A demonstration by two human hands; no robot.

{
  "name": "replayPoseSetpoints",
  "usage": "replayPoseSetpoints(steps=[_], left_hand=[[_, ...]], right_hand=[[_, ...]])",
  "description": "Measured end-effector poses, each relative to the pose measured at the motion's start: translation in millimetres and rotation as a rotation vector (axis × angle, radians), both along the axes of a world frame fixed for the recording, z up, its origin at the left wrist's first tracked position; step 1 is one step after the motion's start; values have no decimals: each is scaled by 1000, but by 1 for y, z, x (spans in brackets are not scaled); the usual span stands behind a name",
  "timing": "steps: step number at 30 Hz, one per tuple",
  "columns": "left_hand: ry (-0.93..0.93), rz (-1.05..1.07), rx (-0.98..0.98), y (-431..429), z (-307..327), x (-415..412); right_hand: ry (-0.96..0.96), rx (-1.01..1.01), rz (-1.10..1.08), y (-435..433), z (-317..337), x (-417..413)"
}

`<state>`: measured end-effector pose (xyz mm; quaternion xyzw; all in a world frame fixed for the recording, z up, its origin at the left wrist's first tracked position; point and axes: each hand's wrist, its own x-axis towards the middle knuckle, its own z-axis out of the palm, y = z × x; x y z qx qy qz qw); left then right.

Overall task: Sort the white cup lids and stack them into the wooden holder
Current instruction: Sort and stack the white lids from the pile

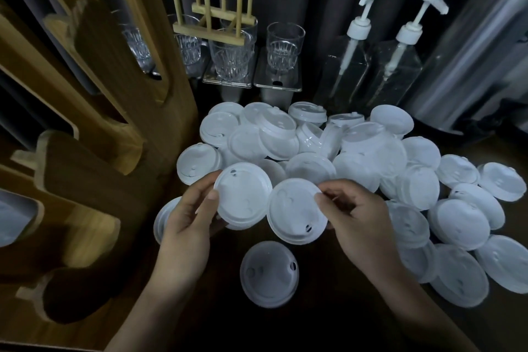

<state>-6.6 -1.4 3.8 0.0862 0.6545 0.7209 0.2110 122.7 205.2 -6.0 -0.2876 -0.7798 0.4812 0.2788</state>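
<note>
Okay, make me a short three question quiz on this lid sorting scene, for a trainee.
1. True or false: the left hand grips one lid and the right hand grips another.
2. On which side of the pile does the holder stand? A) left B) right C) nearer the person
3. Fill in: behind the pile stand ___ pump bottles.
Key: 1 true; 2 A; 3 two.
</note>
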Motion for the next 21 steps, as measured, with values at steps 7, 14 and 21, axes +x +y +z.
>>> replayPoseSetpoints(steps=[7, 14, 21], left_hand=[[24, -148, -1, 12, 3, 14], [39, -244, -2, 20, 8, 20], [94, -229, -21, 18, 4, 17]], right_hand=[[103, 216, 55, -1, 12, -10], [111, 453, 188, -11, 15, -28], [181, 244, 194, -16, 17, -26]])
